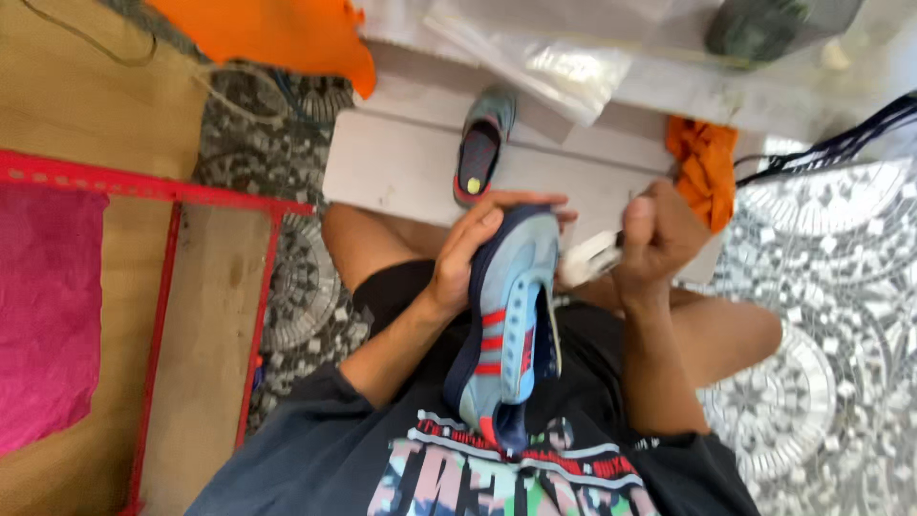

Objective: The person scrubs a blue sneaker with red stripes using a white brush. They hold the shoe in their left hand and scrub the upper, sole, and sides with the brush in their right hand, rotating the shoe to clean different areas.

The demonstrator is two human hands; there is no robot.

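Held over the lap, the shoe (pixel 506 315) is clasped at its toe by the left hand (pixel 468 258) while the right hand (pixel 654 239) fists a white brush (pixel 587 258) beside it; steadying the toe firmly should help.

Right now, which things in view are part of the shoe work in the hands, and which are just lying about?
In hand:
light blue shoe with red stripes, gripped by the left hand
small white object, held in the right hand; too blurred to identify

Lying about:
matching shoe on the step
orange cloth
pink cloth
red metal frame
clear plastic bag
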